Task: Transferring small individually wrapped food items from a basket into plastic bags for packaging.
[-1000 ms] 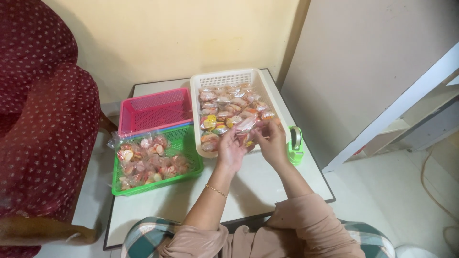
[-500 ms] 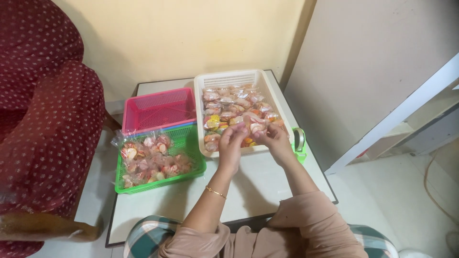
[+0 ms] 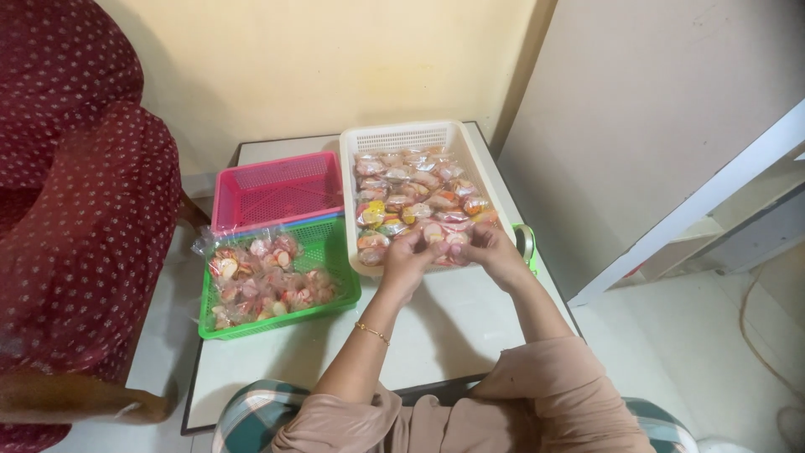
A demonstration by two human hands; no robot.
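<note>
Fingers of both hands, left (image 3: 408, 260) and right (image 3: 493, 254), were pinched together on a small packet (image 3: 449, 245) between them at the near end of the white basket (image 3: 471, 151), packet's long axis running hand to hand.

Small clear plastic packets of orange, yellow and white sweets (image 3: 415, 197) fill the white slotted basket (image 3: 402, 136) at the far right of the worktop. More such pink-and-white packets (image 3: 264, 281) lie in the green basket (image 3: 335, 243) to the left.
</note>
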